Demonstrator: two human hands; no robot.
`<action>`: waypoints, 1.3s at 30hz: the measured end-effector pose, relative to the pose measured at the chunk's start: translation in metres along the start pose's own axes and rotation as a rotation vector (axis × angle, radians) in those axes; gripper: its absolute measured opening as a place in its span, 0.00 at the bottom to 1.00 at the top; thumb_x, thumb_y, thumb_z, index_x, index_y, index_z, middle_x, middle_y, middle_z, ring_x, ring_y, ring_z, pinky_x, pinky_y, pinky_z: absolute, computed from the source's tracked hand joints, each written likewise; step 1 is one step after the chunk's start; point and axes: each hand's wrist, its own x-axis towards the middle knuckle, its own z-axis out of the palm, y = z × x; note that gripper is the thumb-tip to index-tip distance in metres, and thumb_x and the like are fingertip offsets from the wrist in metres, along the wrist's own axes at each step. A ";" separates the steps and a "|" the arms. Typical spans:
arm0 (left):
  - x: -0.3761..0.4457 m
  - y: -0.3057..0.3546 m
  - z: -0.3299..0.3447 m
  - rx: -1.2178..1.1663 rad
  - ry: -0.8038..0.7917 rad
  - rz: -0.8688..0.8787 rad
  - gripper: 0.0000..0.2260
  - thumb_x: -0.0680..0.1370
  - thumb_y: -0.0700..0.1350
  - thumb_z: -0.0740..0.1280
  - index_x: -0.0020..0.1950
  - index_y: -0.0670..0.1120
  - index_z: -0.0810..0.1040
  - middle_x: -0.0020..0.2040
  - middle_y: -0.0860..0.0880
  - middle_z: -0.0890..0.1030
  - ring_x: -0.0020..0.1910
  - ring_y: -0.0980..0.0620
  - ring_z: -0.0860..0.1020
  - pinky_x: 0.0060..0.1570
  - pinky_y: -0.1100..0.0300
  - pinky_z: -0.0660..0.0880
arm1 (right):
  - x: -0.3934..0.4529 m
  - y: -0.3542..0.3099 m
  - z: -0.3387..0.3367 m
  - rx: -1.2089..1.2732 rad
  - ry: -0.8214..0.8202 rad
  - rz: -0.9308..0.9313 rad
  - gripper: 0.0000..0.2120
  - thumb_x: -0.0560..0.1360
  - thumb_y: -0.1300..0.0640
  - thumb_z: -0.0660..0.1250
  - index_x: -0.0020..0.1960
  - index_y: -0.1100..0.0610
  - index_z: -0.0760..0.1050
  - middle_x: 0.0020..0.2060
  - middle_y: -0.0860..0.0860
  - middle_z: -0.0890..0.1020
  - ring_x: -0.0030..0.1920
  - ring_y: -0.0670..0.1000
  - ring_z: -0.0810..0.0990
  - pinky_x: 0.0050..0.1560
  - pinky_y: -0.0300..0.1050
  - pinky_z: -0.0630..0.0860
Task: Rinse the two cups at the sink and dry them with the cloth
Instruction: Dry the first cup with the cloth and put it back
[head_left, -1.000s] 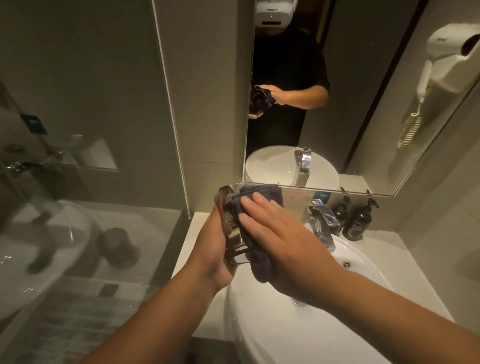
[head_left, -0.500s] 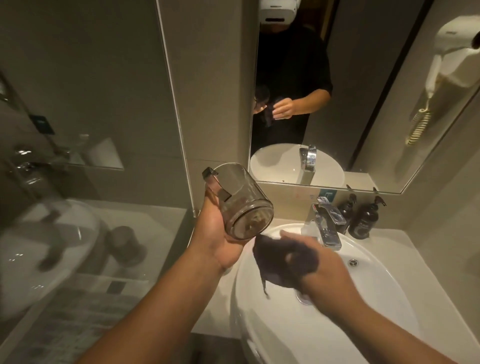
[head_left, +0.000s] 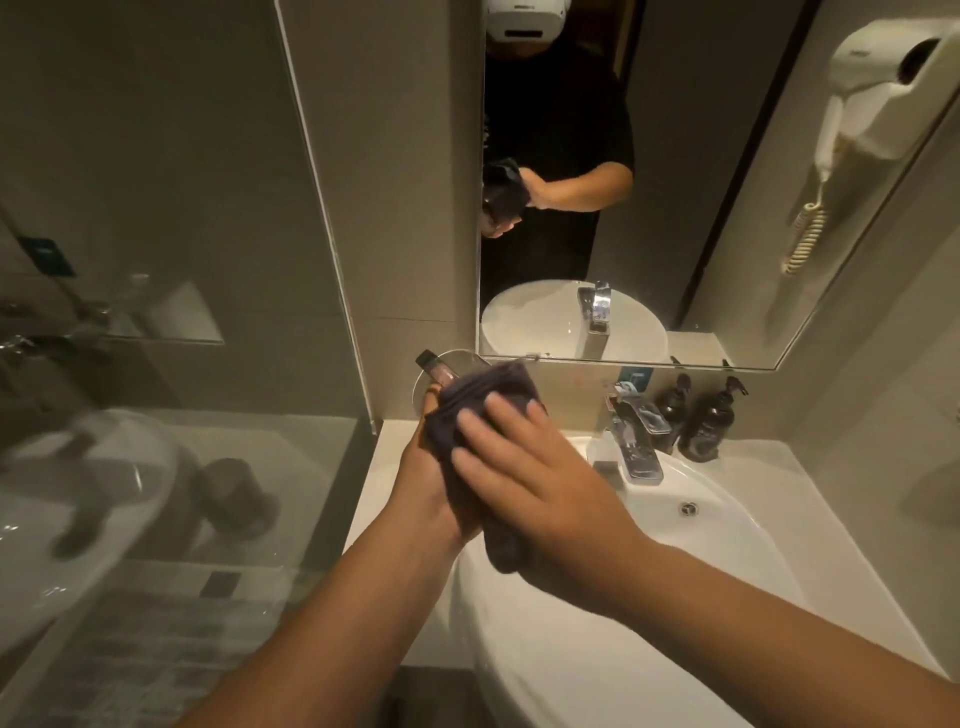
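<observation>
Since half a second ago, the right hand (head_left: 540, 493) has come back up from over the basin and again presses the dark cloth (head_left: 483, 410) against the glass cup (head_left: 441, 371); the cup, which then lay bare and tilted in the left hand (head_left: 431, 478), is now almost wholly covered.

Head view: at the middle of the frame the left hand holds the cup from below and from the left, its fingers hidden behind the cloth, so how far they curl cannot be told. Only the cup's clear rim and a dark tab at its upper left show above the cloth. The right hand lies over the cloth with fingers (head_left: 470, 423) straight and spread, pushing it flat on the cup; the cloth's loose end hangs below the palm. Both hands are above the left edge of the white sink (head_left: 727, 545). To the right stand the chrome tap (head_left: 636, 441) and two dark pump bottles (head_left: 706, 423) on the white worktop (head_left: 374, 478). Higher up, the mirror (head_left: 675, 208) repeats hands and cloth. A second cup is not seen.
</observation>
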 end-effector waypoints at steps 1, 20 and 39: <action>-0.004 -0.001 -0.003 -0.003 0.013 -0.008 0.23 0.84 0.58 0.52 0.44 0.43 0.77 0.27 0.47 0.82 0.22 0.53 0.81 0.19 0.64 0.75 | -0.005 0.000 0.004 -0.032 -0.037 -0.060 0.24 0.74 0.59 0.64 0.69 0.60 0.67 0.71 0.59 0.70 0.74 0.61 0.62 0.74 0.60 0.56; -0.003 0.015 0.002 0.020 0.089 0.136 0.25 0.79 0.64 0.62 0.56 0.43 0.82 0.46 0.41 0.87 0.39 0.44 0.87 0.43 0.48 0.83 | -0.039 0.045 -0.019 1.311 0.387 1.372 0.07 0.75 0.68 0.61 0.51 0.67 0.76 0.39 0.61 0.78 0.41 0.56 0.77 0.40 0.46 0.73; -0.008 0.019 0.001 0.081 0.089 0.169 0.27 0.79 0.64 0.60 0.56 0.42 0.82 0.46 0.40 0.87 0.41 0.43 0.87 0.41 0.52 0.81 | -0.045 0.024 0.020 0.067 -0.062 0.043 0.15 0.75 0.61 0.64 0.62 0.59 0.74 0.69 0.60 0.71 0.72 0.59 0.66 0.72 0.51 0.63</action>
